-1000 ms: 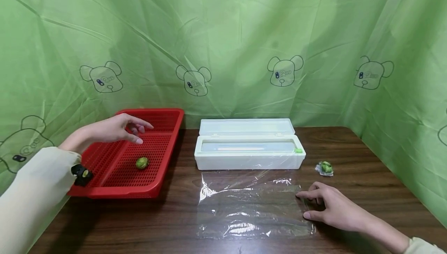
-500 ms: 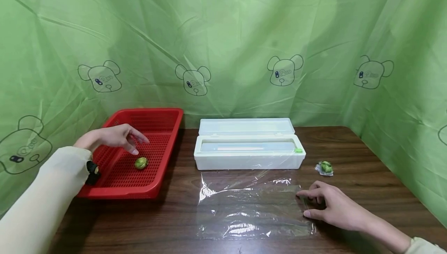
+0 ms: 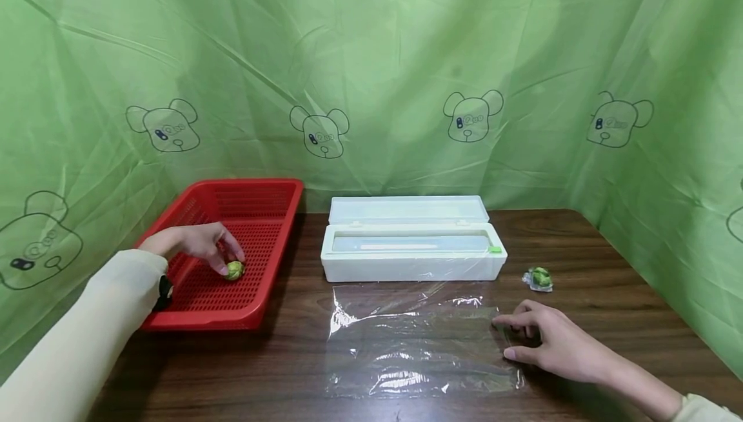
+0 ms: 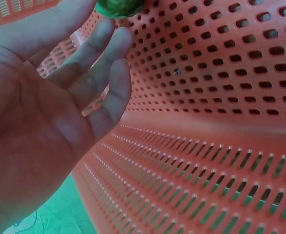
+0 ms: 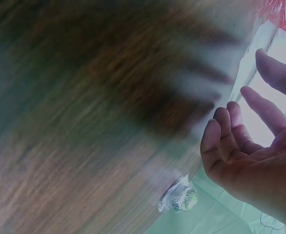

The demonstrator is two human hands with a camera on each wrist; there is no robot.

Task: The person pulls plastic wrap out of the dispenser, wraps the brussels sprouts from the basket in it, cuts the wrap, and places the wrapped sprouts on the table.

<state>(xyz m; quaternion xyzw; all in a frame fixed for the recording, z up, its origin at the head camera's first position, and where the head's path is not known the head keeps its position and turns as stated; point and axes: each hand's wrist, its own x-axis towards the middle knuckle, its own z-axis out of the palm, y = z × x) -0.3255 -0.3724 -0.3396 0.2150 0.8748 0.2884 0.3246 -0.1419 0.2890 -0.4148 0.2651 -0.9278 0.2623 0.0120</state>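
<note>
Inside the red basket (image 3: 255,309), my left hand (image 3: 203,241) pinches a green Brussels sprout (image 3: 235,271) between thumb and fingers. The sprout rests on the basket floor; the left wrist view shows just its lower part (image 4: 118,7) at the fingertips. My right hand (image 3: 551,344) hovers beside the right edge of a clear sheet of cling film (image 3: 406,351), fingers loosely bent and holding nothing. That hand (image 5: 250,151) also appears without anything in its grasp in the right wrist view. A second sprout wrapped in film (image 3: 540,278) lies on the table beyond it.
A white cling film dispenser (image 3: 412,269) stands at the middle back, its lid (image 3: 409,209) raised and a green slider (image 3: 495,250) at its right end. Film spreads from its front over the wooden table (image 3: 302,377). Green cloth (image 3: 395,54) encloses the back and sides.
My left hand has come down into the basket and moved its thumb and fingers around the sprout. The right hand stays almost still; the film and dispenser have not moved.
</note>
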